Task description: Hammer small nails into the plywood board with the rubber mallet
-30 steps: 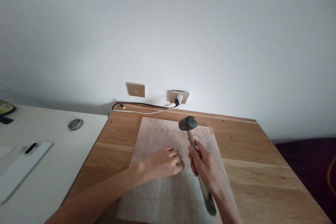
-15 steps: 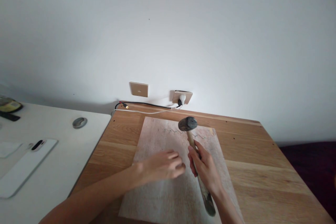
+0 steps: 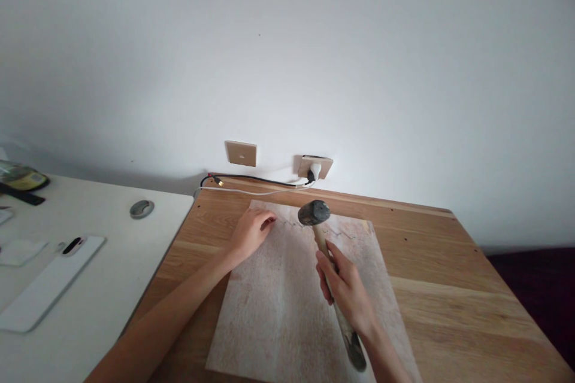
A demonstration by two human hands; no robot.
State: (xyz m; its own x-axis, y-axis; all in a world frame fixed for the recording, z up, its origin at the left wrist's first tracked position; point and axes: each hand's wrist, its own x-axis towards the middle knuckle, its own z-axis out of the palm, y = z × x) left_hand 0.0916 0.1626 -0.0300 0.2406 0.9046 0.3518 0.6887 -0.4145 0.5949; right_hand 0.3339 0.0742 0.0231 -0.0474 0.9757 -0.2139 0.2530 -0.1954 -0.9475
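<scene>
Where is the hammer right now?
In the head view, the hammer is in the right hand, over the pale board on the wooden table, its head near the board's far edge, right of the left hand.

Board (image 3: 287,311) on the table (image 3: 449,287), hammer (image 3: 314,215) over its far edge, sockets (image 3: 314,166) behind, phone (image 3: 49,281) on the desk (image 3: 99,305) left.

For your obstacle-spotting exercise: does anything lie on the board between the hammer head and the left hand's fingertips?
Nothing visible does. The hammer head, held in the right hand, hangs over the far part of the board; the left hand rests near the board's far left corner. Only bare board with faint small marks shows between them.
</scene>
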